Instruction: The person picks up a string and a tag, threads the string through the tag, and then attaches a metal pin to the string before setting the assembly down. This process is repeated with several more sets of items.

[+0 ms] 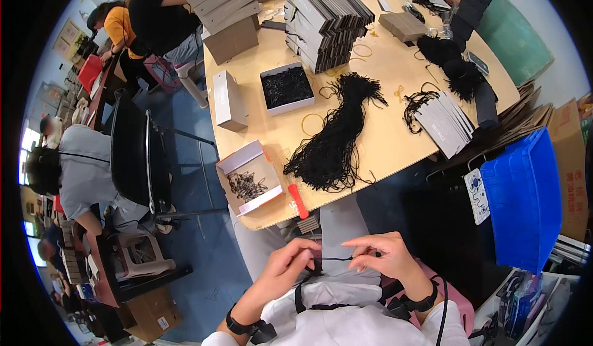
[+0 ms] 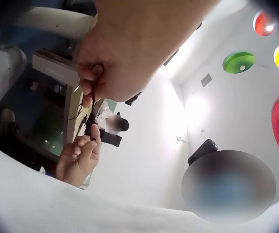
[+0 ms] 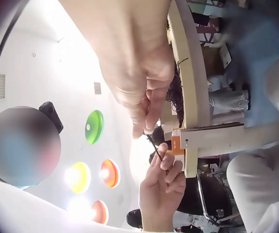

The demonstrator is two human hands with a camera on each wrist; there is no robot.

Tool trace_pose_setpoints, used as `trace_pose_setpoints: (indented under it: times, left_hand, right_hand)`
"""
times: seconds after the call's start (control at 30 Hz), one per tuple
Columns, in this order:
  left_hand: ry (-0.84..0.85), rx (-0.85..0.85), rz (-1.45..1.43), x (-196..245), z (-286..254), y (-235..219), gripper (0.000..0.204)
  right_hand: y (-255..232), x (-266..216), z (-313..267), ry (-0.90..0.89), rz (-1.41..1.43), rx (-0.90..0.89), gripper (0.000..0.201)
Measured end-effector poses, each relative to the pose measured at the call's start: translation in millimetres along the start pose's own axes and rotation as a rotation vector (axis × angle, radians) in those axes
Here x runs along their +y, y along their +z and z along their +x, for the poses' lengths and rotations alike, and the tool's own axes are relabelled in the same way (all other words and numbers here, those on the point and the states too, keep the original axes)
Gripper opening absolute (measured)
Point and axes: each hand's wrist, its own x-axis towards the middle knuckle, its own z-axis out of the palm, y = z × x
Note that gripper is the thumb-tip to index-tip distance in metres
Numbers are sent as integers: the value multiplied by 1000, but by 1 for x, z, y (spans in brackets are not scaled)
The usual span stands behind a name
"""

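A thin black cord (image 1: 333,259) stretches between the two hands above the lap. My left hand (image 1: 289,261) pinches one end with thumb and fingers; in the left wrist view a loop of the cord (image 2: 94,90) curves over those fingers. The other end is pinched by my right hand (image 1: 386,253), whose index finger points toward the left hand. In the right wrist view the cord (image 3: 154,144) runs from the right fingertips to the left ones. On the table ahead lies a large bundle of black cords (image 1: 336,139).
Left of the bundle, an open box (image 1: 272,191) holds small dark loops, beside a red-handled tool (image 1: 298,201). Farther back stand a box of black pieces (image 1: 287,108) and stacked grey cards (image 1: 324,25). Tags with cords (image 1: 445,123) lie right, above a blue bin (image 1: 525,198).
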Motion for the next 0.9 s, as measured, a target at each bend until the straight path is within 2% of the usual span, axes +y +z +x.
trace_pose_setpoints:
  times: [0.17, 0.2, 0.23, 0.27, 0.43, 0.5, 0.67, 0.83, 0.9]
  left_hand:
    - [-62, 95, 90, -6, -12, -12, 23]
    - [-59, 101, 91, -10, -12, -11, 23]
    - [18, 179, 194, -13, -11, -8, 24]
    - [96, 256, 298, -14, -10, -6, 24]
    - [115, 354, 409, -7, -8, -3, 23]
    - [113, 380, 434, -7, -9, -3, 22]
    - [155, 446, 258, -21, 0, 8, 19]
    - [182, 475, 303, -22, 8, 22, 16]
    - [267, 531, 389, -29, 10, 23, 16]
  right_hand:
    - [-4, 18, -1, 24, 0, 12, 23]
    - [-6, 23, 0, -25, -136, 11, 21]
    - [-8, 25, 0, -75, -271, 11, 19]
    - [-8, 24, 0, -79, -272, 6, 19]
    - [-12, 20, -4, 10, -309, 131, 11]
    - [-14, 22, -5, -33, -324, 158, 9]
    - [-28, 28, -4, 7, -171, 260, 5]
    - [-32, 63, 9, 102, 6, 357, 7]
    - [-30, 82, 17, 107, 23, 369, 7]
